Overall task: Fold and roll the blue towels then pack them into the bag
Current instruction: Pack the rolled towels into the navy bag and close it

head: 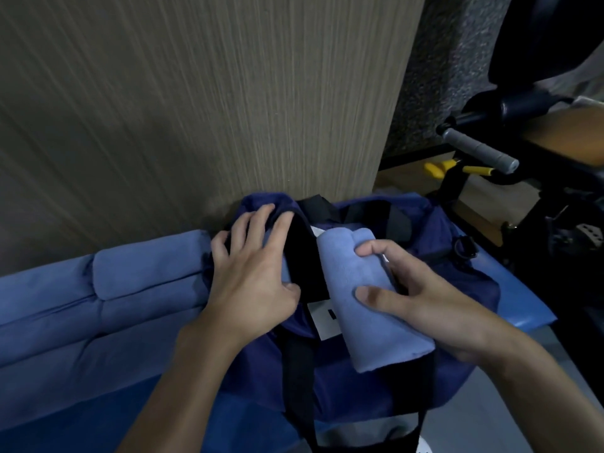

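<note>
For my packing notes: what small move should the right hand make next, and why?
Probably lower the rolled towel into the bag: the right hand grips it over the opening, and the left hand rests on the bag's rim.

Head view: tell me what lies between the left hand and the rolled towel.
A black strap of the bag and, lower, a white label; the head view shows it.

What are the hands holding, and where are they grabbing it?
The right hand grips the rolled towel around its middle. The left hand seems to hold nothing; its spread fingers rest on the left rim of the bag.
</note>
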